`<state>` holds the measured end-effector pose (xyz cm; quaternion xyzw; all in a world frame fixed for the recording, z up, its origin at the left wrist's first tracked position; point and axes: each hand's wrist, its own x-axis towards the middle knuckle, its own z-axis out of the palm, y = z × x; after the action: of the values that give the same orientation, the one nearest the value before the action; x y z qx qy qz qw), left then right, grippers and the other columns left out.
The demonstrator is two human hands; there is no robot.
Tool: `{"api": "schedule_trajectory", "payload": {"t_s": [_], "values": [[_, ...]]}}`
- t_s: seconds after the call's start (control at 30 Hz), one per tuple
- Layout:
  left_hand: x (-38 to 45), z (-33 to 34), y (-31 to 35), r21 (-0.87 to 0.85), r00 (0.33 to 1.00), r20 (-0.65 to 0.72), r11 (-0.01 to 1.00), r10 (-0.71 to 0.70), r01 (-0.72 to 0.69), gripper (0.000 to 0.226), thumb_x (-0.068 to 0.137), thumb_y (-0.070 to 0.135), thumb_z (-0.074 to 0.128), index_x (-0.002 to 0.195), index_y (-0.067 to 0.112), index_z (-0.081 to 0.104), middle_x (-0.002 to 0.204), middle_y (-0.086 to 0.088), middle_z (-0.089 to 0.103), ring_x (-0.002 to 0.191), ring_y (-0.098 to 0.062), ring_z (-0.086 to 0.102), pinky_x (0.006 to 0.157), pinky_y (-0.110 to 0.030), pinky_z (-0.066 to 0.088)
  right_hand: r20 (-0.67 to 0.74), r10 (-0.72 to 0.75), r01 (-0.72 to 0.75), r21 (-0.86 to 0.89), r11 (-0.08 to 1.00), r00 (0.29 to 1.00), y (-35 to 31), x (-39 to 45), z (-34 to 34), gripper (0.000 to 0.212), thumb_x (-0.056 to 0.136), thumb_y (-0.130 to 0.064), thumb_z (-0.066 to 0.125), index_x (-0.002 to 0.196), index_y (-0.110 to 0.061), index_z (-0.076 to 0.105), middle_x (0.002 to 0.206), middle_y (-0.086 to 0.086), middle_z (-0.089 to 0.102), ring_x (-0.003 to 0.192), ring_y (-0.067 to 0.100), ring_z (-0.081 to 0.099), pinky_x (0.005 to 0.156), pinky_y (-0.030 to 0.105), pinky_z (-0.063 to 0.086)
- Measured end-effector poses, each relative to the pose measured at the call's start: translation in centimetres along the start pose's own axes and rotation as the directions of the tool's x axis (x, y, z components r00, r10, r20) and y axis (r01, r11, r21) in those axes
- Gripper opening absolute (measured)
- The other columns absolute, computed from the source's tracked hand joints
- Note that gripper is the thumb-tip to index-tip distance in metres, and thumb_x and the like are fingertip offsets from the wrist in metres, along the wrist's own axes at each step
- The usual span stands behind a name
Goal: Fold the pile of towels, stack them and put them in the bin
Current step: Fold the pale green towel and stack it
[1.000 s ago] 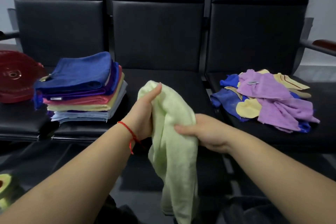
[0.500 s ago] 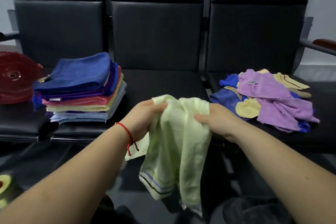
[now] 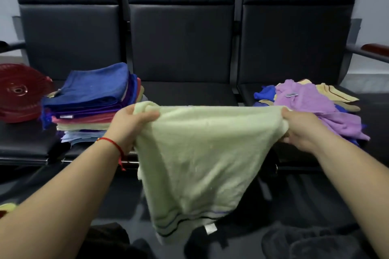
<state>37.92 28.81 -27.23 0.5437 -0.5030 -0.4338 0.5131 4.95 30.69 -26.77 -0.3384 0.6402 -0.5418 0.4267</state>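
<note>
- Sitting at far left, a red basket (image 3: 17, 99) beside the folded stack (image 3: 94, 99).
- Left hand (image 3: 128, 126) and right hand (image 3: 301, 130) each pinch a top corner of the pale green towel (image 3: 200, 153), fingers curled, spreading it before the seats.
- Unfolded pile (image 3: 311, 107) lies right.

You have one pale green towel (image 3: 202, 153) spread between two hands, one folded stack (image 3: 94, 103) on the left, one loose pile (image 3: 311, 107) on the right, one red basket (image 3: 19, 94) at far left, and three black seats (image 3: 181, 44).
</note>
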Motion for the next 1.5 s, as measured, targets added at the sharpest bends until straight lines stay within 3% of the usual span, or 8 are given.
{"api": "schedule_trajectory", "payload": {"t_s": [0.33, 0.67, 0.73, 0.83, 0.93, 1.13, 1.3, 1.5], "values": [[0.2, -2.8, -1.1, 0.103, 0.995, -0.088, 0.993, -0.053, 0.062, 0.011, 0.090, 0.029, 0.061, 0.084, 0.022, 0.067, 0.084, -0.003, 0.062, 0.080, -0.023, 0.055, 0.072, -0.038, 0.047, 0.234, 0.031, -0.013, -0.076, 0.997, 0.972, 0.0, -0.5, -2.3, 0.016, 0.095, -0.015, 0.055, 0.106, -0.008, 0.063, 0.091, 0.010, 0.063, 0.081, 0.019, 0.056, 0.070, 0.032, 0.042], [-0.1, -3.5, -0.4, -0.226, 0.991, -0.003, 0.966, -0.132, 0.128, 0.037, 0.098, 0.005, 0.043, 0.134, 0.012, 0.050, 0.099, -0.003, 0.065, 0.080, -0.011, 0.061, 0.065, -0.024, 0.048, 0.370, 0.062, -0.067, 0.000, 0.998, 0.927, 0.0, -1.7, -2.2, 0.026, 0.095, 0.002, 0.044, 0.111, -0.004, 0.063, 0.089, 0.008, 0.070, 0.075, 0.015, 0.068, 0.061, 0.020, 0.058], [0.0, -3.7, -0.2, -0.279, 0.992, -0.038, 0.955, -0.117, 0.102, 0.038, 0.097, 0.003, 0.045, 0.132, 0.016, 0.051, 0.100, -0.001, 0.067, 0.078, -0.009, 0.062, 0.063, -0.021, 0.050, 0.444, 0.034, -0.011, -0.054, 0.998, 0.895, 0.0, -2.1, -2.1, 0.024, 0.084, -0.012, 0.064, 0.106, -0.004, 0.068, 0.095, 0.008, 0.069, 0.077, 0.013, 0.068, 0.062, 0.018, 0.056], [-0.1, -3.6, 0.1, -0.292, 0.999, 0.008, 0.955, -0.048, 0.048, 0.033, 0.097, 0.000, 0.040, 0.119, 0.015, 0.061, 0.088, 0.006, 0.073, 0.070, -0.002, 0.067, 0.058, -0.015, 0.052, 0.568, 0.065, 0.090, -0.240, 0.967, 0.821, 0.1, -2.4, -2.0, 0.077, 0.033, -0.052, 0.091, 0.097, -0.013, 0.075, 0.100, 0.001, 0.073, 0.087, 0.009, 0.069, 0.075, 0.022, 0.054], [0.0, -3.5, 0.2, -0.271, 1.000, 0.024, 0.962, -0.013, 0.018, 0.034, 0.094, -0.003, 0.043, 0.115, 0.016, 0.062, 0.109, 0.000, 0.067, 0.087, -0.007, 0.066, 0.071, -0.018, 0.051, 0.491, 0.037, 0.345, -0.661, 0.666, 0.871, 0.9, -2.3, -1.4, 0.086, 0.040, -0.058, 0.088, 0.118, -0.031, 0.064, 0.115, -0.015, 0.062, 0.109, 0.003, 0.056, 0.096, 0.024, 0.042], [-0.4, -3.0, 0.3, 0.467, 0.985, 0.062, 0.867, 0.162, -0.172, 0.072, 0.081, -0.005, 0.064, 0.143, 0.022, 0.040, 0.123, -0.005, 0.055, 0.093, -0.013, 0.058, 0.078, -0.020, 0.046, 0.511, -0.076, 0.511, -0.817, 0.267, 0.856, 1.9, -1.0, -1.2, 0.011, 0.084, -0.025, 0.067, 0.079, -0.014, 0.067, 0.073, 0.002, 0.062, 0.070, 0.017, 0.056, 0.058, 0.023, 0.039], [-0.2, -3.0, -0.2, 0.829, 0.965, 0.192, 0.498, 0.176, -0.256, 0.053, 0.088, 0.012, 0.061, 0.139, 0.015, 0.047, 0.129, -0.011, 0.051, 0.118, -0.028, 0.050, 0.097, -0.033, 0.039, 0.371, -0.281, 0.460, -0.793, 0.400, 0.885, 1.2, -1.0, -1.9, 0.036, 0.095, -0.025, 0.054, 0.076, 0.005, 0.061, 0.073, 0.015, 0.055, 0.069, 0.018, 0.045, 0.055, 0.025, 0.029], [-0.3, -3.9, -0.2, 0.812, 0.960, 0.173, 0.520, 0.219, -0.265, 0.018, 0.094, 0.024, 0.056, 0.085, 0.013, 0.066, 0.080, -0.004, 0.059, 0.072, -0.019, 0.052, 0.060, -0.028, 0.036, 0.204, -0.321, 0.376, -0.616, 0.692, 0.925, 0.9, -1.1, -2.4, 0.041, 0.097, -0.029, 0.052, 0.094, 0.012, 0.059, 0.085, 0.015, 0.057, 0.076, 0.019, 0.045, 0.062, 0.031, 0.031]]}}
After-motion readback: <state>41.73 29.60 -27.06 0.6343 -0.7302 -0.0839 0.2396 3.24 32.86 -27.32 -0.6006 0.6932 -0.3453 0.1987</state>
